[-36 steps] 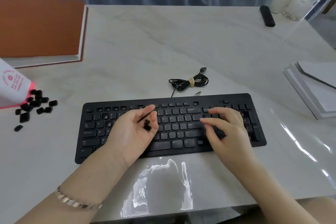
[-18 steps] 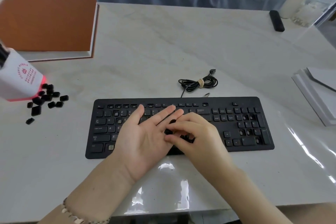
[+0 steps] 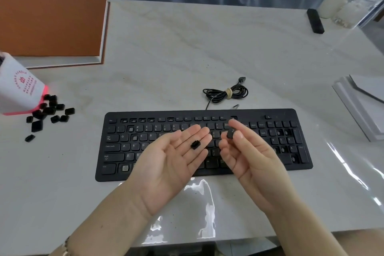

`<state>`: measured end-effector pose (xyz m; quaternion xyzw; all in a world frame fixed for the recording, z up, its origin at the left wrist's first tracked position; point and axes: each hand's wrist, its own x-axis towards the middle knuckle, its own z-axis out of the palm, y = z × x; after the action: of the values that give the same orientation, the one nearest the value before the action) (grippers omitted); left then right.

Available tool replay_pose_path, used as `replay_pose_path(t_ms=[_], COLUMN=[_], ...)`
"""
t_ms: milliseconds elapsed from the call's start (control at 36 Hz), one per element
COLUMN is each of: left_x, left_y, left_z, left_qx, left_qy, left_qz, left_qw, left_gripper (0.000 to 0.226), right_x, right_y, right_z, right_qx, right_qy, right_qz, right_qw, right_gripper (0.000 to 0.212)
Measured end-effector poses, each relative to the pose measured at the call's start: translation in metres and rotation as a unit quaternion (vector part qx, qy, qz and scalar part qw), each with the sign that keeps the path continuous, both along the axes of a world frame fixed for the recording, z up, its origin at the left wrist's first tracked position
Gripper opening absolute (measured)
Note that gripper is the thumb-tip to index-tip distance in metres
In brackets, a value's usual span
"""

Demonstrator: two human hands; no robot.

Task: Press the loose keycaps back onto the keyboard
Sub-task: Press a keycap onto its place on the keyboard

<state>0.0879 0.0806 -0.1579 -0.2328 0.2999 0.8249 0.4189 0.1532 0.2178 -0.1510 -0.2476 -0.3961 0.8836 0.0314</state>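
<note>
Pinching a small, blocky black keycap (image 3: 231,133) in curled fingers, the right hand (image 3: 253,158) hovered over the matte black keyboard (image 3: 133,145), while the flat, palm-up left hand (image 3: 172,164) carried 1 spare keycap (image 3: 195,144). Loose keycaps (image 3: 47,111) lay heaped on the glossy, pale marbled worktop (image 3: 187,52) beside a white-and-pink cup (image 3: 18,89), left of the keyboard.
</note>
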Motion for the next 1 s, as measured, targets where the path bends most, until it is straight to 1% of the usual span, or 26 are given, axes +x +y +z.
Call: replay_pose_path(t_ms=[56, 167, 250, 361, 472, 528, 722, 889, 917, 972, 1000], left_x=[0.001, 0.002, 0.004, 0.005, 0.005, 0.005, 0.007, 0.006, 0.007, 0.006, 0.006], left_y=[0.0, -0.002, -0.004, -0.004, -0.002, -0.001, 0.002, -0.002, -0.003, -0.005, -0.006], left_z=[0.0, 0.001, 0.002, 0.001, -0.001, -0.002, -0.009, -0.01, -0.01, -0.009, -0.009], left_qx=[0.001, -0.004, 0.0, -0.001, -0.004, -0.007, -0.032, -0.035, -0.042, -0.065, -0.084], left_qy=[-0.001, 0.004, 0.002, -0.004, -0.003, 0.001, 0.028, 0.03, 0.032, 0.045, 0.057], left_qz=[-0.003, -0.009, -0.012, -0.012, -0.013, -0.013, -0.009, 0.0, 0.004, 0.014, 0.018], left_qw=[1.0, 1.0, 1.0, 1.0, 1.0, 1.0, 0.999, 0.999, 0.999, 0.997, 0.995], left_gripper=[0.042, 0.044, 0.044, 0.043, 0.042, 0.041, 0.04, 0.039, 0.038, 0.038, 0.038], right_x=[0.002, 0.005, 0.006, 0.007, 0.008, 0.008, 0.009, 0.008, 0.007, 0.006, 0.005], right_y=[0.001, 0.001, 0.001, 0.001, 0.001, 0.001, 0.005, 0.005, 0.004, 0.004, 0.004], right_z=[0.0, -0.004, -0.004, -0.003, 0.002, 0.002, -0.003, -0.006, -0.005, -0.003, -0.002], right_qx=[-0.028, -0.051, -0.041, -0.033, -0.008, -0.002, 0.01, 0.024, 0.026, 0.024, 0.021], right_qy=[0.008, 0.018, 0.017, 0.029, 0.034, 0.03, 0.008, -0.002, -0.009, -0.027, -0.035], right_qz=[-0.008, 0.0, -0.006, -0.005, -0.004, -0.003, 0.003, 0.012, 0.014, 0.022, 0.03], right_qw=[1.0, 0.999, 0.999, 0.999, 0.999, 1.0, 1.0, 1.0, 1.0, 0.999, 0.999], right_gripper=[0.02, 0.057, 0.063, 0.056, 0.034, 0.031, 0.06, 0.062, 0.057, 0.032, 0.022])
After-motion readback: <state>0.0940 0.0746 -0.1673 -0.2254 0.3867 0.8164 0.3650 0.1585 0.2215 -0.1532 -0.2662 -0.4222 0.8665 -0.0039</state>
